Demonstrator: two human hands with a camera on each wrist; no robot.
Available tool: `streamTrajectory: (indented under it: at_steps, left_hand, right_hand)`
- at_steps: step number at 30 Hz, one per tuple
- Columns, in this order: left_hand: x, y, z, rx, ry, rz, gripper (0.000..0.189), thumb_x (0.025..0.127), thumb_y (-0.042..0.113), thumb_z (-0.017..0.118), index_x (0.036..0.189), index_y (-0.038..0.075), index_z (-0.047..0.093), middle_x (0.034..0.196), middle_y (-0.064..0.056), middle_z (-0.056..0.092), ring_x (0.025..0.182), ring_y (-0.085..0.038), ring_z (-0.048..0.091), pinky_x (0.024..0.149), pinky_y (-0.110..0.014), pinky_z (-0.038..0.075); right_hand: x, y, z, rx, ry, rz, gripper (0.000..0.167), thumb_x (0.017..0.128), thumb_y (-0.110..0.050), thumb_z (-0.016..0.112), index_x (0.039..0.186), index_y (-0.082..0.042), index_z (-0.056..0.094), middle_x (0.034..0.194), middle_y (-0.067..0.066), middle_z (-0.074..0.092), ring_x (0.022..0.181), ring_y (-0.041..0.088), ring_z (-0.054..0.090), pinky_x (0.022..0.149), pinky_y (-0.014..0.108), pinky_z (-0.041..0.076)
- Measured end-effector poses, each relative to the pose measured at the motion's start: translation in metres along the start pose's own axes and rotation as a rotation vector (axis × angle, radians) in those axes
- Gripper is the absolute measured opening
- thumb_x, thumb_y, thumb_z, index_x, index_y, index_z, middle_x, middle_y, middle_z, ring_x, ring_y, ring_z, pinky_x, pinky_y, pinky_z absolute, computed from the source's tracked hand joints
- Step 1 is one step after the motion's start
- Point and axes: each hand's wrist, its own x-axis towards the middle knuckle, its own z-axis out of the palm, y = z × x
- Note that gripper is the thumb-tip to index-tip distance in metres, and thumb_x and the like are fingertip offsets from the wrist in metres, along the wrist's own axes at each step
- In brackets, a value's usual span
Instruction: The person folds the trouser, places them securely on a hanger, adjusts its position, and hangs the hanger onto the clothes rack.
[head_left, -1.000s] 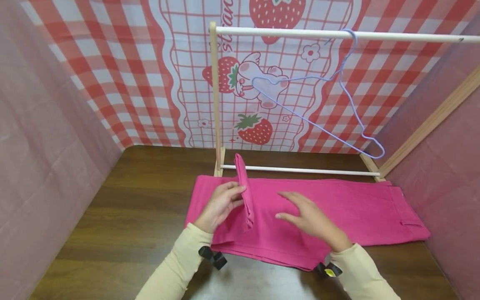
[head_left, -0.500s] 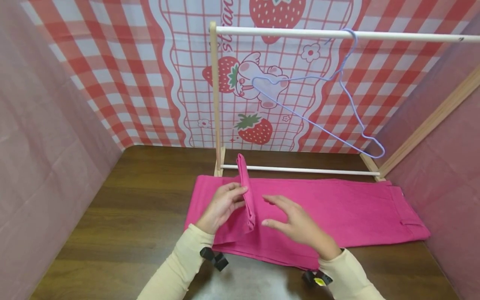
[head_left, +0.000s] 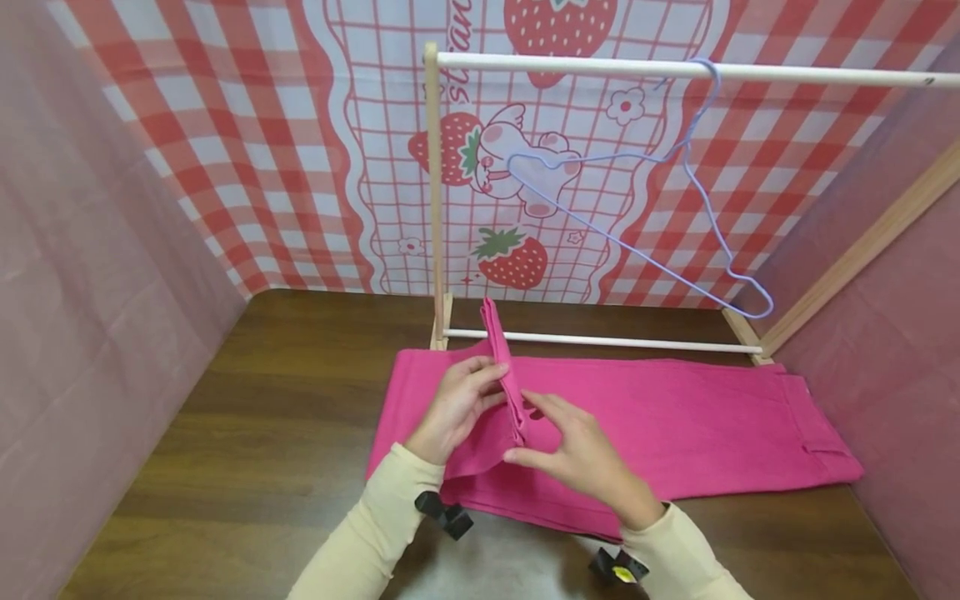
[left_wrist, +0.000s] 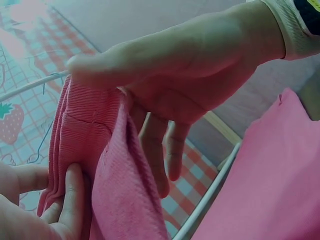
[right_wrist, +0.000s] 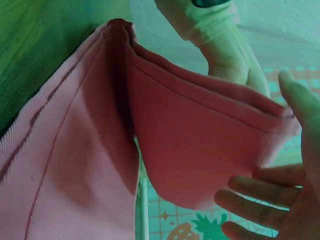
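Pink trousers lie folded lengthwise on the table, waistband at the right. One leg's hem is raised and folded back upright. My left hand holds that hem, its thumb over the top edge in the left wrist view and the other fingers behind the cloth. My right hand is at the hem's near end, thumb and fingers on either side of the cloth. In the right wrist view the right fingers are straight and spread, overlapping the cloth's edge.
Behind the trousers stands a rack with a white top rail and a low white bar. A lilac hanger hangs from the rail. The brown wooden table reaches to pink side walls and a strawberry-print backdrop.
My right hand has moved left from over the trousers to the raised hem. My left hand has shifted a little right with the hem. The hanger stays in place.
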Motion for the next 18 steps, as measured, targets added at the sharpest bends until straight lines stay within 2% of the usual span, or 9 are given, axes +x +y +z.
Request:
streamTrajectory:
  at_steps: [5, 8, 11, 13, 18]
  left_hand:
    - [0.001, -0.002, 0.002, -0.015, 0.012, -0.004, 0.025, 0.096, 0.006, 0.057, 0.116, -0.009, 0.053, 0.092, -0.003, 0.061, 0.083, -0.011, 0.064, 0.087, -0.03, 0.057]
    - [0.001, -0.003, 0.003, -0.025, 0.023, -0.004, 0.023, 0.095, 0.005, 0.057, 0.114, -0.008, 0.054, 0.091, -0.002, 0.06, 0.082, -0.01, 0.063, 0.086, -0.029, 0.057]
    - [0.001, -0.003, 0.004, -0.035, 0.034, 0.001, 0.019, 0.095, 0.004, 0.056, 0.111, -0.006, 0.054, 0.089, -0.002, 0.06, 0.08, -0.009, 0.063, 0.084, -0.028, 0.057]
    - [0.001, -0.003, 0.004, -0.039, 0.038, 0.0, 0.017, 0.095, 0.004, 0.056, 0.109, -0.005, 0.054, 0.088, -0.001, 0.061, 0.079, -0.009, 0.062, 0.082, -0.027, 0.057]
    - [0.001, -0.005, 0.002, -0.039, 0.031, -0.038, 0.012, 0.096, 0.007, 0.056, 0.106, 0.0, 0.055, 0.085, 0.002, 0.062, 0.078, -0.008, 0.061, 0.078, -0.024, 0.056]
  right_hand:
    - [0.0, -0.007, 0.005, -0.082, 0.059, 0.017, 0.066, 0.077, -0.041, 0.08, 0.129, -0.006, 0.06, 0.109, 0.003, 0.071, 0.1, 0.02, 0.067, 0.088, 0.045, 0.054]
    - [0.0, -0.009, 0.009, -0.117, 0.105, -0.001, 0.047, 0.078, -0.031, 0.079, 0.116, -0.006, 0.067, 0.097, 0.002, 0.072, 0.093, 0.019, 0.066, 0.087, 0.046, 0.051]
    - [0.001, -0.01, 0.012, -0.13, 0.148, -0.036, 0.024, 0.078, -0.021, 0.077, 0.097, -0.01, 0.07, 0.085, -0.002, 0.071, 0.083, 0.014, 0.065, 0.082, 0.04, 0.053]
    - [0.001, -0.01, 0.014, -0.14, 0.167, -0.065, 0.013, 0.078, -0.017, 0.076, 0.088, -0.012, 0.069, 0.079, -0.003, 0.069, 0.077, 0.012, 0.064, 0.076, 0.036, 0.053]
    - [-0.002, -0.01, 0.018, -0.144, 0.189, -0.134, 0.008, 0.078, -0.014, 0.075, 0.079, -0.011, 0.068, 0.073, -0.002, 0.067, 0.07, 0.011, 0.064, 0.065, 0.025, 0.054]
